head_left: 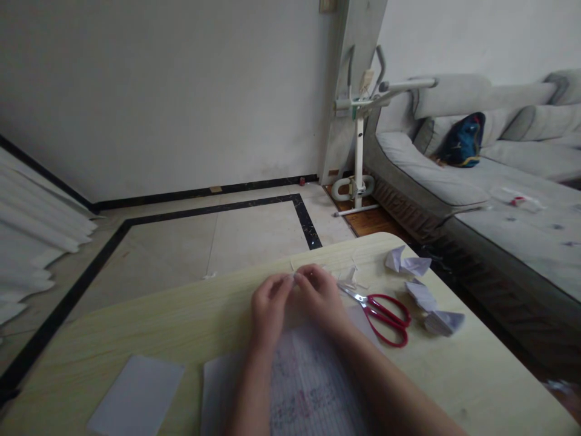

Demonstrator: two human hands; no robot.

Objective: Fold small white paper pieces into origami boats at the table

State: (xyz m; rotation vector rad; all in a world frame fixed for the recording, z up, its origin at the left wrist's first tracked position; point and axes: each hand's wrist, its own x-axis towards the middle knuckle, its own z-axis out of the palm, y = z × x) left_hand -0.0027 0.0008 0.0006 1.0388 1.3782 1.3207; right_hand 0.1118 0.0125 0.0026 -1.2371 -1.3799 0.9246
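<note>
Your hands, left [271, 303] and right [320, 293] — fingertips pinching something small, white; scissors [381, 312] at three o'clock.

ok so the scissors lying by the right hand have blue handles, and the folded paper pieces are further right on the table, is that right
Not quite: the head view shows that the scissors have red handles, not blue. They do lie by the right hand, and the folded paper pieces are further right on the table.
</note>
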